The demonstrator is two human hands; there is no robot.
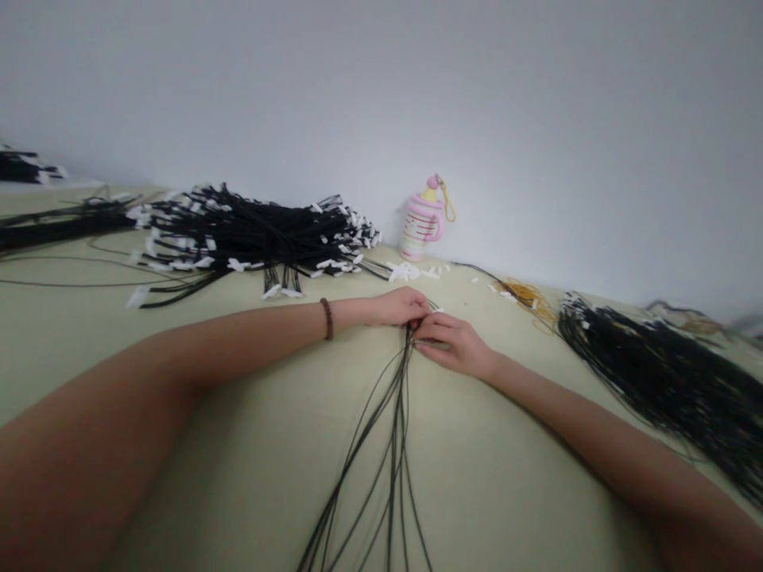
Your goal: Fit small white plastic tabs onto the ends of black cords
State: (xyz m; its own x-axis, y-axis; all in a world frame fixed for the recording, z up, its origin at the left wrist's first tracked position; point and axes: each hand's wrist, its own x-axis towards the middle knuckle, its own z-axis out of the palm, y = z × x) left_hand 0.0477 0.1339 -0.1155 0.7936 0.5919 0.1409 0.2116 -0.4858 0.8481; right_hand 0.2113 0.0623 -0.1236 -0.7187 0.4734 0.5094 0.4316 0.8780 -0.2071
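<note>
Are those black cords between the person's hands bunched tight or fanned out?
Fanned out: the black cords gather at the left hand and right hand, then spread apart below them.

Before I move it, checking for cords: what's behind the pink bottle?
The bottle stands by a white wall, its yellow strap hanging at one side. The strip directly behind it is hidden.

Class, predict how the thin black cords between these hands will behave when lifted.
The black cords are probably floppy, since they trail in loose, bending lines. Each looks thin, so likely light. Lifted, they would probably droop rather than stand stiff.
</note>
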